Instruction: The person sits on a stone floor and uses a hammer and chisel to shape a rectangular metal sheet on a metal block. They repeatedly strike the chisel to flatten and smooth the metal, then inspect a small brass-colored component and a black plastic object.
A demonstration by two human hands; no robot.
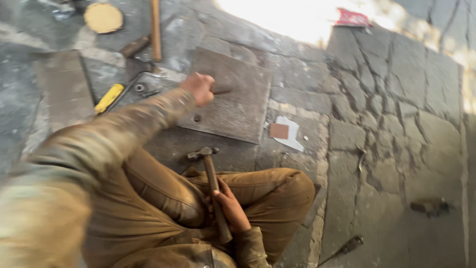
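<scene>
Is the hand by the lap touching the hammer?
Touching. The head view shows the right hand with its fingers wrapped around the wooden handle of the metal-headed hammer.

A flat metal plate (233,97) is laid on the stone floor (386,124), ahead of the crossed legs. Over its left edge the left hand (199,88) is held; nearer, a hammer (212,191) is gripped by the right hand (230,208). A screwdriver (109,98) is found left of the plate, a paper scrap (286,133) right, a round disc (103,18) beyond.
</scene>
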